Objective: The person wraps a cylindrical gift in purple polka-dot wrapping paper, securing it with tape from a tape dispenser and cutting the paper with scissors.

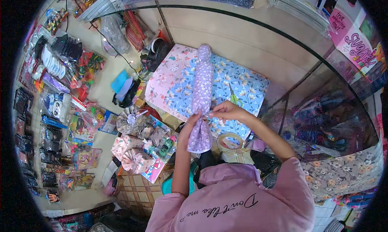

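Observation:
A long tube-shaped package [203, 84] in purple flowered wrapping paper lies lengthwise on a board or sheet with a blue and pink floral print [246, 78]. Near its close end the paper is gathered into a narrow neck, with a flared tail below. My left hand [193, 119] is closed around this neck from the left side. At the right of the neck my right hand [225, 110] is closed in a pinch; what its fingertips hold is too small to make out. Green-handled scissors [236, 100] lie right of the package. A roll of tape [230, 140] rests by the near edge.
Wrapped gifts [137, 159] and a flower-topped bundle [131, 121] sit on the left. Farther left, a counter [99, 151] carries many small packaged goods. A glass panel's dark edge [242, 17] curves behind the floral surface. Stacked packets [303, 13] are at the upper right.

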Demonstrator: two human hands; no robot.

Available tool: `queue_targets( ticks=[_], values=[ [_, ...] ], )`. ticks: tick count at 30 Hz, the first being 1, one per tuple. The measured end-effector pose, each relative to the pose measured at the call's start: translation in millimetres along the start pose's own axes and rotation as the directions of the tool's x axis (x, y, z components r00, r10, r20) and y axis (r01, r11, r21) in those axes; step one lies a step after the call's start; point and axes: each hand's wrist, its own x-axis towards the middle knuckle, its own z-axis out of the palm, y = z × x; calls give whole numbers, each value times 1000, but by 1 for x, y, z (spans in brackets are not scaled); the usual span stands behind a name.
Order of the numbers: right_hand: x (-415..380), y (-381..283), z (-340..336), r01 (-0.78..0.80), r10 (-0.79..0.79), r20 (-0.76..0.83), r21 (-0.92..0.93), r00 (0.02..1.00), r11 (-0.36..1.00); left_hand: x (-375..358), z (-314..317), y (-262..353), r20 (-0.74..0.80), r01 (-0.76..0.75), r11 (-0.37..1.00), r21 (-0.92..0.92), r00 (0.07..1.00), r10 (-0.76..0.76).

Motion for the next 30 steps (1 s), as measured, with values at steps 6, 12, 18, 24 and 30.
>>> queue_targets(
  ticks=[6, 12, 18, 24, 30],
  values=[
    [7, 8, 10, 34, -28, -55, 113, 998, 993, 6, -6, -1, 72, 7, 991, -135, 997, 3],
    [15, 18, 12, -63, 69, -66, 90, 995, 994, 2, -5, 0, 7, -3, 999, -34, 1000, 3],
    [12, 8, 5, -196, 189, 73, 118, 979, 973, 2, -8, -3, -88, 56, 994, 95, 995, -47],
    [9, 7, 6, -198, 185, 98, 141, 978, 970, 7, -19, -9, -38, 116, 993, 7, 993, -115],
    [9, 10, 8, -111, 104, 53, 172, 993, 979, 0, -1, -15, 10, -61, 976, -210, 998, 65]
  ],
)
